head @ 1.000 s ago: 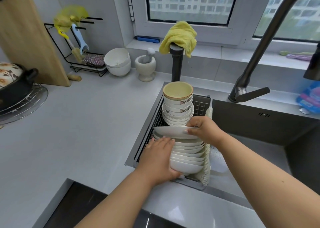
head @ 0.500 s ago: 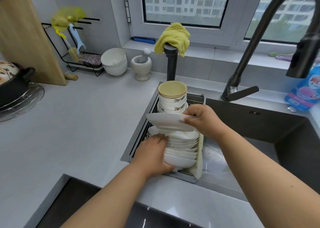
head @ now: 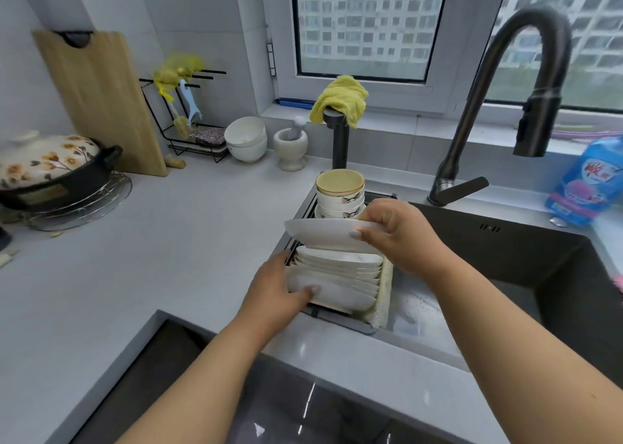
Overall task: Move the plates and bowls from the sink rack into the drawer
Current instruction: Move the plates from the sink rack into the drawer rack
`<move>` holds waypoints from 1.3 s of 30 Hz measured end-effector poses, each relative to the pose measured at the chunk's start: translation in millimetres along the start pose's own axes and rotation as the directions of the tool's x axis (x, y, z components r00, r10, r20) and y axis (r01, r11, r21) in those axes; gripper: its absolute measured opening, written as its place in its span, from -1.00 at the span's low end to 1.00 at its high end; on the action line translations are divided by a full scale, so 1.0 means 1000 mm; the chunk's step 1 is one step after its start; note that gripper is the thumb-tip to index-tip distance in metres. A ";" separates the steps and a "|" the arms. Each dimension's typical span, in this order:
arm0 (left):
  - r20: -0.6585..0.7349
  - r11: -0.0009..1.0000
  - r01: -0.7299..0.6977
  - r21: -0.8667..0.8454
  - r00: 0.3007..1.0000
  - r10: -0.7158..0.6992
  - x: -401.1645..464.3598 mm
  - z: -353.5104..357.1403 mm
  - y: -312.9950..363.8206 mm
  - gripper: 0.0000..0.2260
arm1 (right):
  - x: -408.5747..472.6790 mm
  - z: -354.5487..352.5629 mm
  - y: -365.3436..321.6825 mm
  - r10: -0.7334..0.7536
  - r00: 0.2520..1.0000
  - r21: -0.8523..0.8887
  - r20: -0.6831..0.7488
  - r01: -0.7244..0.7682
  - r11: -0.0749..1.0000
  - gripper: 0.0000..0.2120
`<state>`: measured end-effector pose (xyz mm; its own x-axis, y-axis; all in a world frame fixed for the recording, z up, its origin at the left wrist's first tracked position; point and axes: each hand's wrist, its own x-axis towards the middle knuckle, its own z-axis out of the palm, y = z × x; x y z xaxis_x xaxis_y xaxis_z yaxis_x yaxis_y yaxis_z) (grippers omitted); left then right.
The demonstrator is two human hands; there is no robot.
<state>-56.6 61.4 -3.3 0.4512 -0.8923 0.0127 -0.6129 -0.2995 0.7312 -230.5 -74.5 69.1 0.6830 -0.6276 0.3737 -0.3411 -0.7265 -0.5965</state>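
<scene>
Your right hand (head: 401, 238) pinches the rim of a white glazed plate (head: 323, 236), thumb on the near face and curled fingers (head: 377, 212) over the far edge, holding it roughly level above the row of plates (head: 337, 275) in the sink rack (head: 340, 319). Your left hand (head: 276, 292) grips the left end of that row, thumb pressed on the nearest plate's smooth face and the other fingers curled round behind. The row is shallow, glossy white ceramic, each plate leaning on the next, with a pale mesh cloth (head: 382, 295) draped along its right side. Behind it in the same rack stands a stack of bowls (head: 340, 194), round, cream inside, with a small dark printed motif on the white outsides. The rack is dark metal wire, set in the left part of a dark, matte sink (head: 526, 251). A curved matte-black tap (head: 505, 89) rises behind the sink, and a crumpled yellow cloth (head: 340, 101) sits on a black post. On the pale grey table (head: 135, 258) stand a stone mortar and pestle (head: 290, 141), two nested white bowls (head: 246, 138), a leaning wooden chopping board (head: 101, 99) and a flower-patterned clay pot (head: 47, 167) on a wire trivet. A blue detergent bottle (head: 586, 180) at the right carries a red label whose writing I cannot read.
</scene>
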 end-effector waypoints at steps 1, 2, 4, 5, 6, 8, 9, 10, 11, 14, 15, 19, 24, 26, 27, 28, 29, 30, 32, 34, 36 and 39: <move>-0.051 0.996 0.064 -0.066 0.996 -0.067 -0.008 -0.006 0.004 -0.52 | -0.006 -0.003 -0.007 -0.038 0.999 -0.003 -0.008 0.038 0.999 -0.87; -0.097 0.977 0.139 -0.163 0.983 -0.156 -0.015 -0.012 0.009 -0.59 | -0.013 -0.005 -0.015 -0.078 0.997 -0.005 -0.013 0.078 0.997 -0.86; -0.102 0.833 0.270 -0.483 0.927 -0.360 -0.032 -0.021 0.016 -0.71 | -0.027 -0.009 -0.033 -0.160 0.987 -0.009 -0.008 0.159 0.987 -0.85; -0.043 0.690 0.310 -0.654 0.896 -0.443 -0.042 -0.027 0.022 -0.72 | -0.035 -0.011 -0.043 -0.199 0.980 -0.011 -0.001 0.199 0.980 -0.85; 0.047 0.513 0.335 -0.791 0.868 -0.494 -0.053 -0.032 0.027 -0.68 | -0.044 -0.011 -0.053 -0.238 0.971 -0.016 0.009 0.238 0.971 -0.85; 0.220 0.229 0.373 -0.899 0.838 -0.498 -0.080 -0.043 0.032 -0.55 | -0.062 -0.009 -0.072 -0.308 0.950 -0.025 0.040 0.309 0.951 -0.85; 0.282 0.147 0.393 -0.908 0.831 -0.479 -0.094 -0.049 0.032 -0.49 | -0.070 -0.007 -0.081 -0.343 0.938 -0.023 0.060 0.345 0.938 -0.86; 0.314 0.087 0.395 -0.915 0.828 -0.464 -0.109 -0.055 0.031 -0.47 | -0.079 -0.004 -0.090 -0.378 0.922 -0.014 0.078 0.380 0.925 -0.90; 0.320 0.044 0.380 -0.924 0.830 -0.457 -0.123 -0.059 0.028 -0.48 | -0.087 0.000 -0.099 -0.414 0.906 0.002 0.091 0.415 0.910 -0.94; 0.286 -0.023 0.316 -0.948 0.822 -0.492 -0.168 -0.074 0.023 -0.66 | -0.110 0.019 -0.123 -0.500 0.857 0.065 0.128 0.495 0.866 -0.98; 0.263 -0.028 0.293 -0.956 0.809 -0.526 -0.183 -0.078 0.020 -0.69 | -0.115 0.026 -0.131 -0.521 0.841 0.092 0.146 0.512 0.854 -0.98; 0.143 -0.022 0.169 -0.985 0.748 -0.649 -0.241 -0.090 -0.004 -0.59 | -0.138 0.053 -0.167 -0.505 0.836 0.249 0.215 0.453 0.856 -0.85; -0.029 0.092 0.074 -0.993 0.601 -0.798 -0.315 -0.106 -0.024 -0.78 | -0.154 0.094 -0.206 -0.330 0.935 0.352 0.133 0.267 0.897 -0.72; -0.087 0.133 0.046 -0.990 0.540 -0.837 -0.350 -0.113 -0.036 -0.83 | -0.162 0.123 -0.225 -0.275 0.950 0.323 0.146 0.217 0.921 -0.70; -0.105 0.134 0.019 -0.991 0.511 -0.853 -0.368 -0.116 -0.041 -0.83 | -0.168 0.136 -0.235 -0.224 0.956 0.334 0.190 0.152 0.930 -0.71; -0.119 0.126 -0.018 -0.992 0.480 -0.869 -0.386 -0.119 -0.045 -0.82 | -0.174 0.147 -0.245 -0.172 0.952 0.357 0.252 0.074 0.931 -0.72; -0.134 0.123 -0.053 -0.991 0.445 -0.886 -0.403 -0.122 -0.049 -0.81 | -0.181 0.158 -0.256 -0.130 0.934 0.381 0.334 -0.008 0.925 -0.72; -0.148 0.124 -0.083 -0.989 0.409 -0.900 -0.421 -0.124 -0.054 -0.79 | -0.189 0.168 -0.268 -0.104 0.897 0.403 0.429 -0.087 0.911 -0.73; -0.175 0.136 -0.135 -0.981 0.343 -0.923 -0.456 -0.129 -0.061 -0.76 | -0.205 0.187 -0.295 -0.099 0.773 0.420 0.627 -0.228 0.878 -0.72; -0.187 0.137 -0.188 -0.972 0.280 -0.942 -0.491 -0.135 -0.070 -0.74 | -0.224 0.209 -0.323 -0.103 0.619 0.437 0.779 -0.418 0.796 -0.71; -0.184 0.132 -0.229 -0.964 0.224 -0.957 -0.527 -0.140 -0.080 -0.72 | -0.248 0.227 -0.351 -0.111 0.465 0.420 0.878 -0.641 0.643 -0.72; -0.190 0.153 -0.237 -0.959 0.143 -0.971 -0.580 -0.148 -0.099 -0.68 | -0.285 0.252 -0.392 -0.158 0.342 0.373 0.926 -0.781 0.501 -0.71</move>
<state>-161.3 658.9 18.1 0.7830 0.2278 -0.5788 0.4214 0.4901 0.7630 -129.0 459.6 17.0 0.8856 0.1596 -0.4363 -0.4631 0.2308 -0.8557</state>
